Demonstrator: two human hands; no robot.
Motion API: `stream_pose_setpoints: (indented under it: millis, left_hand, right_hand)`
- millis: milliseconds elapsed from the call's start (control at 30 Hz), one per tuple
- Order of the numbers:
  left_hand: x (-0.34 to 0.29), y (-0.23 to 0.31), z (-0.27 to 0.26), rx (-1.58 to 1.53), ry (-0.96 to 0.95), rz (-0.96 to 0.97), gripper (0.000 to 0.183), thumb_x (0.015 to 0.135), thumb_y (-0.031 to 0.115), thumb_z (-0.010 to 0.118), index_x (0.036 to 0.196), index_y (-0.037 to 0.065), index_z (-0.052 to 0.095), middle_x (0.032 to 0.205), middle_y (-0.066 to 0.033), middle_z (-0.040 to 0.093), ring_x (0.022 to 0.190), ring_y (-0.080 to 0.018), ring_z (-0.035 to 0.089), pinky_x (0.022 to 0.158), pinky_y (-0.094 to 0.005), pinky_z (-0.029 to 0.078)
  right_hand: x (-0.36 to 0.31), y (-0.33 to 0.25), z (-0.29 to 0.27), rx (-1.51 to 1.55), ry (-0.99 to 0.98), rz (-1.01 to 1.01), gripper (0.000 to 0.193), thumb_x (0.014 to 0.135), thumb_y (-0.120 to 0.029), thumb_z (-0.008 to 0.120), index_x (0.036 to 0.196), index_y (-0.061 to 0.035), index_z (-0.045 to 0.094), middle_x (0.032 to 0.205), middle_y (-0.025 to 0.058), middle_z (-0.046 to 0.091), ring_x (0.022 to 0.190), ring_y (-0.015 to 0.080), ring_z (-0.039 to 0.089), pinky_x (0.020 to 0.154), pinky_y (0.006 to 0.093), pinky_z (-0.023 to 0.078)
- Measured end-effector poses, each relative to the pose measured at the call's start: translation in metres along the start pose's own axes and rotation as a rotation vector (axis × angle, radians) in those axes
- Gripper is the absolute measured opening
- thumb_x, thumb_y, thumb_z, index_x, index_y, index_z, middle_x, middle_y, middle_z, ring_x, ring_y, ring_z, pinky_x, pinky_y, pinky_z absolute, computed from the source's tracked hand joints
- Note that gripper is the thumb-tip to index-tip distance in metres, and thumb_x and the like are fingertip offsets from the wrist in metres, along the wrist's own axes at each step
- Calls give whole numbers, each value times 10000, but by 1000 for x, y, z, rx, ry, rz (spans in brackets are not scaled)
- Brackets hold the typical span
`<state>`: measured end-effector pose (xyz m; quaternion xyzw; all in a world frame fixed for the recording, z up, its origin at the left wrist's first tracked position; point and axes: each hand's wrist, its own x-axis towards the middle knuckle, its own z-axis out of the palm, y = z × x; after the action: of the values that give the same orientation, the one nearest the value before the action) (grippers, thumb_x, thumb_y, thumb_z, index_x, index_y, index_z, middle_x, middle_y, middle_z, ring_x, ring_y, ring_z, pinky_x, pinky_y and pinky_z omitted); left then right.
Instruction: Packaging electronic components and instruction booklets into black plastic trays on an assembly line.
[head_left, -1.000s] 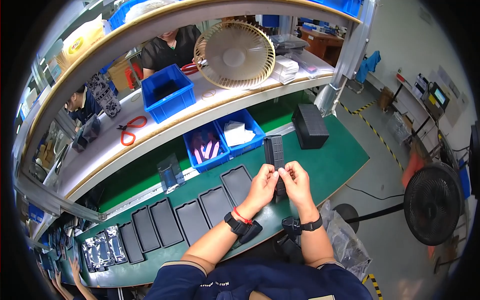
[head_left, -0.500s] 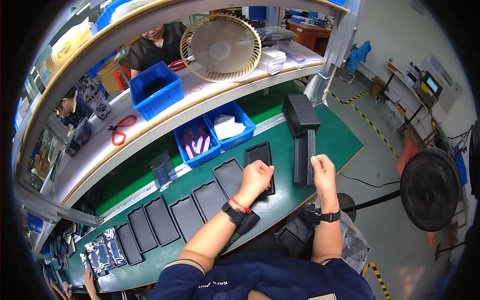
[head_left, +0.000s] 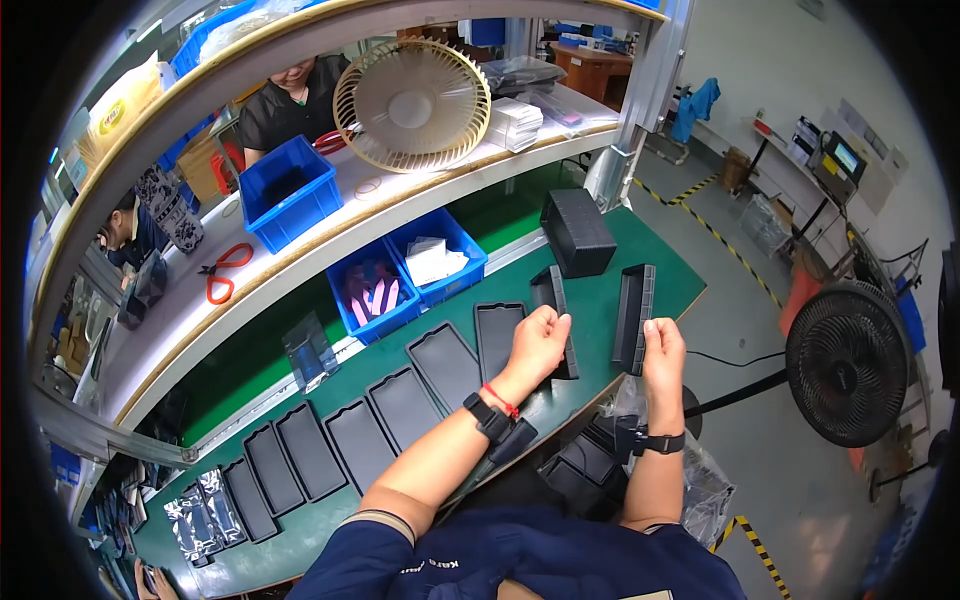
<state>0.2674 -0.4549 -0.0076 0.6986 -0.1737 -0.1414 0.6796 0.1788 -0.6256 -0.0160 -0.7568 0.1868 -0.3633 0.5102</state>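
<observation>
Both hands have drawn apart since half a second ago: what was then one upright bundle of black trays near the right hand is now two, one in each fist. The left hand (head_left: 538, 340) is closed around the lower end of a thin stack of black trays (head_left: 556, 318), standing on edge over the green bench (head_left: 690, 280). The right hand (head_left: 663, 345) is clamped on the bottom of a second stack (head_left: 634, 318), also upright, held near the bench's right edge and well apart from the first.

These trays look like thin moulded plastic: shallow black rectangles with a raised rim and rounded corners, matt rather than glossy. They are probably light and somewhat flexible, and nested ones may cling together or slide apart, so a hold across the short end with thumb and fingers pinching the whole stack seems soundest. How many trays each stack holds cannot be told from this view.

More of the same trays lie flat in a row (head_left: 400, 410) along the bench to the left. Behind stands a black box (head_left: 577, 232), two blue bins (head_left: 405, 275), and on the upper shelf a beige fan (head_left: 412, 104).
</observation>
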Motion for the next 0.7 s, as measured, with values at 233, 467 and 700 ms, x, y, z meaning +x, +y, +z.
stream_pose_setpoints:
  millis: [233,467,700]
  left_hand:
    - [18,-26,34,-245,-204,11,238,914,238,572,810,31,516,653,-8,542,556,-83,511,516,-232,436]
    - [15,-30,43,-70,-127,128,212,928,155,539,761,67,443,642,16,494,560,-68,501,511,-222,430]
    - [12,-10,33,-253,-97,-25,213,924,179,555,754,73,482,671,-11,576,604,-73,561,553,-217,477]
  right_hand:
    - [-19,-22,19,-306,-87,-192,141,889,-115,498,829,7,535,763,189,562,732,371,557,665,424,443]
    - [-7,10,9,-168,-7,-9,204,935,-155,458,818,3,515,669,99,500,623,187,490,610,349,424]
    - [50,84,-38,-142,-126,317,183,911,-193,554,900,-12,582,794,9,590,713,106,525,672,254,439]
